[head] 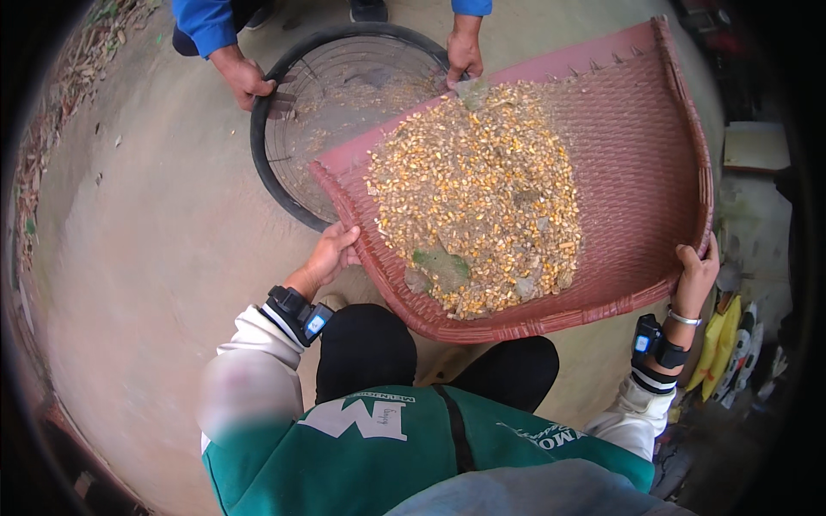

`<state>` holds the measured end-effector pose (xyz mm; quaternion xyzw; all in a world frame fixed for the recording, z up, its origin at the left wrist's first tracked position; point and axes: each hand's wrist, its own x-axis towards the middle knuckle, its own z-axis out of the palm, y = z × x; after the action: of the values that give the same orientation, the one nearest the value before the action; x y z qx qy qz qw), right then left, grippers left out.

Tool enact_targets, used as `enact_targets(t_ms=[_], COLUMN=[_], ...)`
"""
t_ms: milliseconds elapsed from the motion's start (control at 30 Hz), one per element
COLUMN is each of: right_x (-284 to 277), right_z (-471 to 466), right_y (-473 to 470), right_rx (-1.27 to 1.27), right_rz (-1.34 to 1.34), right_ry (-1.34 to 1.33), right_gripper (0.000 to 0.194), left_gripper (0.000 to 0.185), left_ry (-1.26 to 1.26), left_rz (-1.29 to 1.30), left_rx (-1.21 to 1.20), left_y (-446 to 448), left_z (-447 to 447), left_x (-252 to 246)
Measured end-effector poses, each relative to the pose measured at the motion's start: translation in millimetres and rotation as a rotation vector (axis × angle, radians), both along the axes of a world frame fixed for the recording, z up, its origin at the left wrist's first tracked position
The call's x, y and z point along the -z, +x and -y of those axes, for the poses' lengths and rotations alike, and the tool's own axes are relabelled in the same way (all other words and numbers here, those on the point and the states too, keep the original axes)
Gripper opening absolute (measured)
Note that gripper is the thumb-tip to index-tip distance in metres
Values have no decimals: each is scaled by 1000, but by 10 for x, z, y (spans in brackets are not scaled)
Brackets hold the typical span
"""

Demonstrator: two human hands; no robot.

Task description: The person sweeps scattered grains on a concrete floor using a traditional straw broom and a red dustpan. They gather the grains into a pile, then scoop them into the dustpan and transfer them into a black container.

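Note:
A red woven winnowing basket [635,174] spans the space before my knees, its flat open lip overlapping a round sieve. My left hand [332,255] grips the basket's left rim, and my right hand [698,267] holds the rim at its near right corner. Inside lies a heap of corn kernels [477,187] mixed with chaff, on the basket's left half. A green leaf piece [442,267] rests on the heap's near side; another leaf fragment [473,92] lies at the lip. The black-rimmed wire-mesh sieve [361,84] carries scattered bits and is partly hidden by the basket.
Opposite me, a person in blue sleeves holds the sieve with a left-side hand [244,80] and a right-side hand [464,51]. Dry leaf litter [71,84] lines the concrete floor [155,258] at left. Yellow bags [719,348] stand at right, near a pale box [755,145].

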<state>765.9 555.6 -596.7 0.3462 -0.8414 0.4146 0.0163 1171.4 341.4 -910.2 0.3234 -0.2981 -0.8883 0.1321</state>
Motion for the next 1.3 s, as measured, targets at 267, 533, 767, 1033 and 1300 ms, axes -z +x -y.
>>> enact_targets(t_ms=[267,533,767,1033,1300], right_x=[-557,-888,-1030,-1417,-1261], right_z=[434,921,1395,1592,1421], right_y=[-424,-429,-704,-848,-1170], right_rx=[-169,-324,-375,-386,-384], right_rz=[-5,-82,-211,-269,-229], right_ry=[162,474,611,603,727], right_gripper=[42,39,47,58,42], left_gripper=[40,37,41,36,41], left_ry=[178,317,376,487,622], left_rz=[-19,-107,-141,-161,-185], left_rx=[10,-7,-9,-53,-3], left_y=[-196,-223,-278,-332,-449], left_z=[-321,-651,-671,-566,-676], left_x=[-80,155,112,-152,-277])
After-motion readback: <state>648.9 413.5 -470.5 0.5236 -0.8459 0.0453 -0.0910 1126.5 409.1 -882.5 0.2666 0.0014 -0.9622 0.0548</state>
